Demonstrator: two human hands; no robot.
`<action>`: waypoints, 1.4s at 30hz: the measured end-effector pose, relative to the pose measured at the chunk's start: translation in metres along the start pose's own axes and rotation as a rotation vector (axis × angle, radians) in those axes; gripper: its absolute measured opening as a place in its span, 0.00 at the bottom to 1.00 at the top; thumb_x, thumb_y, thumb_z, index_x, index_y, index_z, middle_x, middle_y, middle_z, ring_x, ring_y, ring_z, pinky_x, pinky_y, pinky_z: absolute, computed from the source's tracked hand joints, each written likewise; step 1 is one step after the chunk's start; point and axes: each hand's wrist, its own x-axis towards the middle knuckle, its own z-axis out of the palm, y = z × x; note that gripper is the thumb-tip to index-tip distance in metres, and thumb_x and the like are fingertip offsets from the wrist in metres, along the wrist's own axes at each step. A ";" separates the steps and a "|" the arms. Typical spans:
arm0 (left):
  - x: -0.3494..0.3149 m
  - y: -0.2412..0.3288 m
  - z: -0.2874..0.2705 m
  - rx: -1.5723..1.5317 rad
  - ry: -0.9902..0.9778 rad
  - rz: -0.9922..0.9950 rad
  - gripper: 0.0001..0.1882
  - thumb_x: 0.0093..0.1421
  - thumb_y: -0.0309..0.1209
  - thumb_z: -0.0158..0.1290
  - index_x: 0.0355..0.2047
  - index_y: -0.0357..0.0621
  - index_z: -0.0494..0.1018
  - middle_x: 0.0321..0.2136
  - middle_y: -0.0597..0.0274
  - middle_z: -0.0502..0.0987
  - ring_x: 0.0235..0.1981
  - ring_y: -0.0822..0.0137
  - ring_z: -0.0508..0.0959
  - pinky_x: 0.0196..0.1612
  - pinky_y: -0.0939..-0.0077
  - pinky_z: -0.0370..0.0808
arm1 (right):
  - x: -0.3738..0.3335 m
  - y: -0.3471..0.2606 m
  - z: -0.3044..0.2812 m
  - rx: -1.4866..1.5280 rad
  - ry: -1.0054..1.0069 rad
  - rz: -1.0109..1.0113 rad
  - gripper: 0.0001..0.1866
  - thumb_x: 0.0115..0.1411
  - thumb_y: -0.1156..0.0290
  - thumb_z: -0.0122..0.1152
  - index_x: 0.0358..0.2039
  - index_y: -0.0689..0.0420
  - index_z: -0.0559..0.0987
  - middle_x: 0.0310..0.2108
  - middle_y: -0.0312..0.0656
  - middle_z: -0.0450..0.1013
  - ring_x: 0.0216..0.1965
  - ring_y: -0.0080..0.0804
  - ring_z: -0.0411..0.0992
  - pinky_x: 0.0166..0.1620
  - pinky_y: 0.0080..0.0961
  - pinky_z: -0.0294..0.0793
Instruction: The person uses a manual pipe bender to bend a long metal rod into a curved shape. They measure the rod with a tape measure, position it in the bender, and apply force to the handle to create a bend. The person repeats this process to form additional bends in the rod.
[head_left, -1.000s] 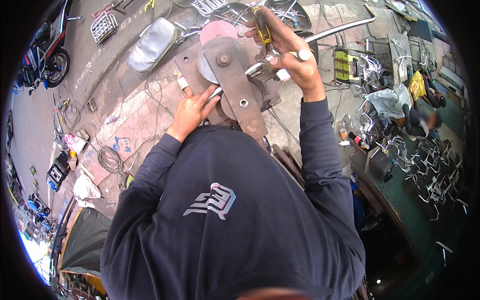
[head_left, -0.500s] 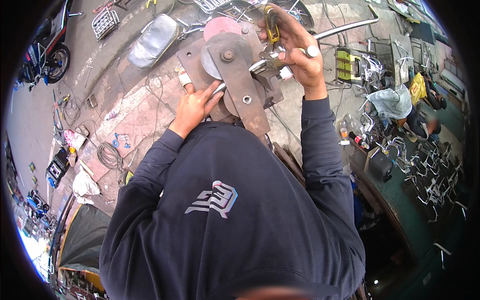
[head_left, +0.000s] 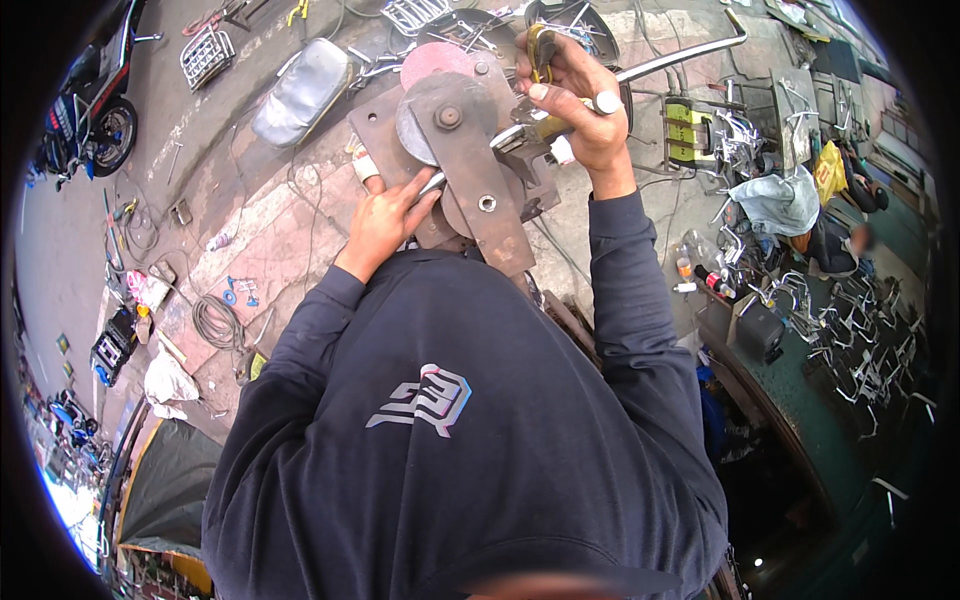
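Note:
My left hand (head_left: 385, 222) is closed on a shiny metal tube (head_left: 432, 185) at the left side of a steel bending jig (head_left: 472, 180). The jig has a flat bar, round discs and a bolt on top. My right hand (head_left: 590, 105) is raised at the jig's far right. Its thumb and fingers are around a yellow-and-black tool (head_left: 541, 52) that looks like a tape measure. A bar with a pale round end (head_left: 605, 102) lies across this palm; whether I grip it too is unclear. Past the hand, a long bent chrome tube (head_left: 685, 62) reaches right.
A pink disc (head_left: 440, 62) lies behind the jig. A grey padded seat (head_left: 303, 92) rests on the ground to the left, near a coiled cable (head_left: 213, 322). Right of me are a green-yellow machine (head_left: 688, 130), heaped metal tubes (head_left: 850, 320) and a seated person (head_left: 838, 245).
My right thumb has lifted off the metal part by the jig and now meets the yellow-and-black tool. That hand shifted slightly left. My left hand stays on the tube.

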 end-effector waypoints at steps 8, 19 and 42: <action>0.000 -0.002 0.000 0.011 -0.029 -0.008 0.22 0.64 0.38 0.61 0.57 0.47 0.76 0.31 0.46 0.83 0.28 0.47 0.83 0.30 0.59 0.78 | -0.001 0.001 0.002 -0.038 0.070 -0.027 0.20 0.57 0.70 0.60 0.46 0.70 0.75 0.34 0.41 0.74 0.36 0.27 0.71 0.42 0.22 0.72; -0.003 -0.003 0.002 0.031 -0.032 -0.040 0.22 0.65 0.42 0.59 0.57 0.50 0.76 0.30 0.49 0.83 0.28 0.47 0.82 0.30 0.57 0.78 | -0.010 0.011 0.011 0.064 0.231 -0.152 0.12 0.59 0.69 0.65 0.40 0.64 0.80 0.31 0.36 0.77 0.29 0.21 0.75 0.34 0.18 0.74; 0.005 -0.002 -0.008 -0.104 -0.153 -0.058 0.18 0.68 0.43 0.56 0.47 0.41 0.74 0.27 0.41 0.82 0.29 0.40 0.83 0.32 0.50 0.78 | -0.397 0.087 0.035 -0.602 0.936 0.984 0.27 0.74 0.52 0.47 0.47 0.66 0.83 0.43 0.52 0.82 0.47 0.39 0.80 0.54 0.33 0.74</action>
